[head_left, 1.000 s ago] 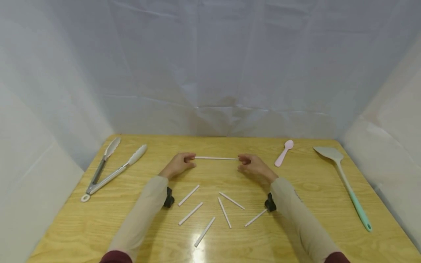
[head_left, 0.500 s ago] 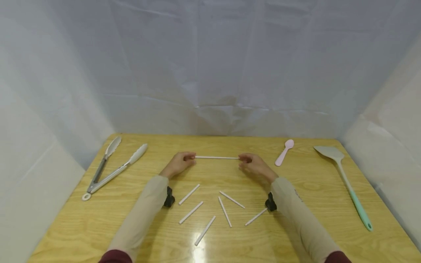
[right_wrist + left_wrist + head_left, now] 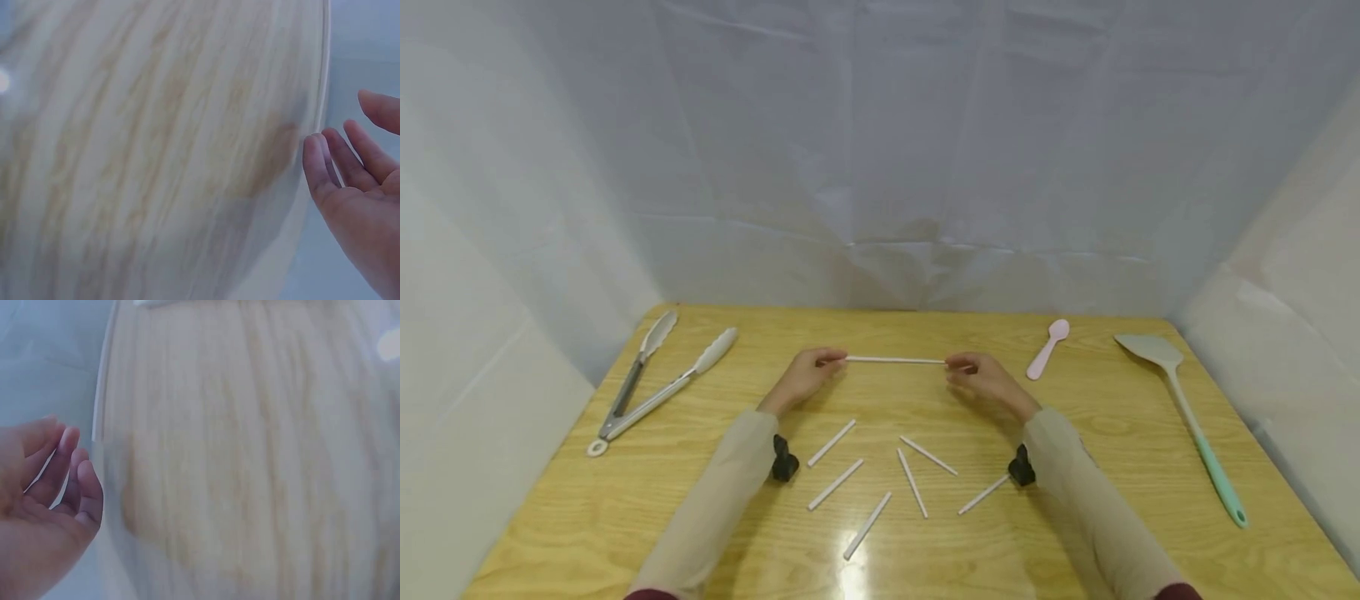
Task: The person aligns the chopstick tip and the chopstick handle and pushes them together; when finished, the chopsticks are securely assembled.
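Note:
A long thin white stick (image 3: 895, 360) stretches sideways between my two hands near the far side of the table. My left hand (image 3: 805, 377) holds its left end with the fingertips. At the other end, the fingertips of my right hand (image 3: 988, 380) hold it. In the left wrist view the fingers of the left hand (image 3: 50, 487) are bent close together, tips pointing up. The right wrist view has the right hand (image 3: 356, 175) at its right edge, fingers slightly bent. The exact contact at the stick's ends is too small to make out.
Several shorter white sticks (image 3: 835, 485) lie scattered on the wooden table (image 3: 625, 533) nearer to me. Splayed metal tongs (image 3: 651, 400) lie at the left. On the right are a pink spoon (image 3: 1048, 350) and a spatula with a green handle (image 3: 1221, 479). White sheeting (image 3: 880, 167) surrounds the table.
Both hands keep the stick in nearly the same place. The forearms have shifted slightly outward and the wrists have lowered a little. Nothing on the table has moved.

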A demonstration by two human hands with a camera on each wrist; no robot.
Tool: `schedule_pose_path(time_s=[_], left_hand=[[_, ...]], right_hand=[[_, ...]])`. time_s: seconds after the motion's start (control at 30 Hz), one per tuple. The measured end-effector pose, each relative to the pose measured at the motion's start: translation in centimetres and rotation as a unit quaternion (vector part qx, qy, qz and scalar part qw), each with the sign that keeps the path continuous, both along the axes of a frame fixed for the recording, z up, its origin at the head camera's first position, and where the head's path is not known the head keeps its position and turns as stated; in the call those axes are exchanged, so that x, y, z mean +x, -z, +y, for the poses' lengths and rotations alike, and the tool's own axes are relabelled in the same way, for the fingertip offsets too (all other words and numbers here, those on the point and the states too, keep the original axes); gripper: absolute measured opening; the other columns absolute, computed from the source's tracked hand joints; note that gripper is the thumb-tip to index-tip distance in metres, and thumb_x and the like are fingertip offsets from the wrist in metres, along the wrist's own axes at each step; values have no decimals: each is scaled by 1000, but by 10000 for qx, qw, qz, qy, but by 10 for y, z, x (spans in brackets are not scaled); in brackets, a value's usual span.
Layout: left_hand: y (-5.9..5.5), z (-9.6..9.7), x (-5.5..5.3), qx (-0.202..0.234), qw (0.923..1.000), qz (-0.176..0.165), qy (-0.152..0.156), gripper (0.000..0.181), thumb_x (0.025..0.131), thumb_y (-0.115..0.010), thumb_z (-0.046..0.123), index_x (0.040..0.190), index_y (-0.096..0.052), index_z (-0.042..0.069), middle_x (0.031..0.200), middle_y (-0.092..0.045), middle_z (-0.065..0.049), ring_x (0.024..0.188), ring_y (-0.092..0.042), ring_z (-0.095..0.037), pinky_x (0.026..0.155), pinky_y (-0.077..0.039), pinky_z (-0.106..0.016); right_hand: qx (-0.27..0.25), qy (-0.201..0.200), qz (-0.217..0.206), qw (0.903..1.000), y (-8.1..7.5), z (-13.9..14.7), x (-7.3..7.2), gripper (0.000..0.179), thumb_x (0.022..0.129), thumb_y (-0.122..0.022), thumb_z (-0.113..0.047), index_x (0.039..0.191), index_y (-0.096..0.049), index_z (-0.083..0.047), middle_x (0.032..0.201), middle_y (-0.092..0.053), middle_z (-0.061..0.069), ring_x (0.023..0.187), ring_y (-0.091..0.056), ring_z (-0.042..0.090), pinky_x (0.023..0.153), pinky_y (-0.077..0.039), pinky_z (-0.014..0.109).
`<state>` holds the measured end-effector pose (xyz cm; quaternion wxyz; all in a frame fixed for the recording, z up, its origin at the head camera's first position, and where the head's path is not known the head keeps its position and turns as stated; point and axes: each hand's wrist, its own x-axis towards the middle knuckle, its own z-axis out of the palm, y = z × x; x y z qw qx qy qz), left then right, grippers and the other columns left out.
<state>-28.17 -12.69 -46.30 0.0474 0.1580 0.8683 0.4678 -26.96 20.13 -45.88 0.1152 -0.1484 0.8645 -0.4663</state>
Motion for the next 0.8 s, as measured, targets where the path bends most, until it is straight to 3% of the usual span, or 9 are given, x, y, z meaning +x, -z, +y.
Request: schedule_pose_path(time_s=[0.27,0.57,0.8], left_hand=[[-3,-8,10,561,9972,243,430,37,98,-54,28,118,-64,-1,114,-66,-17,100,-60,-26,83,-49,-35],[-20,-2,41,135,9981,-233,550,34,100,-50,15,124,-57,-7,122,-60,-24,111,-57,-35,92,-48,-43],[-17,-9,58,103,9970,-541,544,34,100,-51,19,125,-59,-3,124,-60,-19,114,-56,-33,96,-46,-45]], right_hand=[[144,-116,-74,9998,-13,-8,13,36,95,-58,-14,125,-57,5,123,-59,22,106,-57,34,85,-51,40],[494,-345,439,9972,-17,-12,35,32,94,-61,-14,121,-61,2,114,-64,18,98,-61,30,80,-53,38],[509,-666,1070,9907,-18,-10,48,27,92,-62,-13,112,-64,6,99,-68,14,90,-62,23,78,-53,32]])
